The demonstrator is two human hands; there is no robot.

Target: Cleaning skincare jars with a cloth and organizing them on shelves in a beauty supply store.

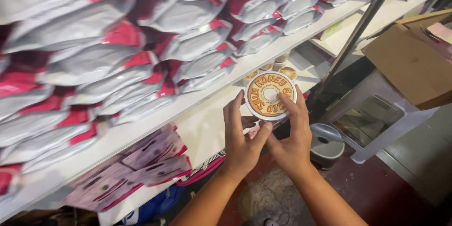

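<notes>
Your left hand (240,136) and right hand (294,134) both grasp a round orange-and-white lidded tub (270,95), fingers (234,108) curled around its rim. Just behind it, white shelves (197,96) carry silver-and-red pouches (188,42).

left hand (240,143): bare, no glove, ring or watch | right hand (293,139): bare, same | forearms: bare to frame edge, no sleeves or cuffs showing | fingers (234,111): nails short and plain, no polish

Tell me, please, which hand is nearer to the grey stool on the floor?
Right. The right hand is just left of the grey stool; the left hand sits farther left, beyond it.
</notes>
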